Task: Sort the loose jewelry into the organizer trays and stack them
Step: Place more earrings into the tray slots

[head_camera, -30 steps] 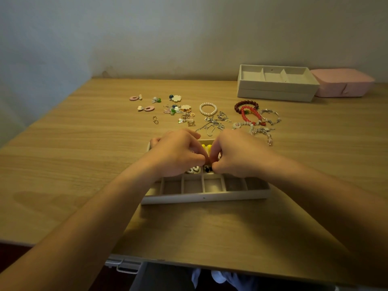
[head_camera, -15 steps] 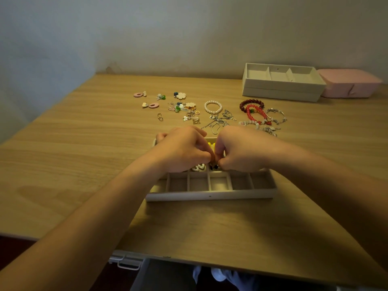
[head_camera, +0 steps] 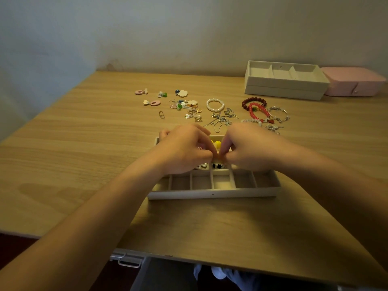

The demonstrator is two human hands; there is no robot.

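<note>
Light wood-grain counter (head_camera: pixel 84 164) set against a pale, scuffed wall (head_camera: pixel 189 28), with a pink lidded box (head_camera: pixel 354 81) at the far right corner, a grey metal handle (head_camera: pixel 129 262) under the near edge, and crumpled pale-blue cloth (head_camera: pixel 226 274) just right of that.

Matt wood-grain table (head_camera: pixel 84 143); glossy pearl bracelet (head_camera: pixel 215 105)
</note>
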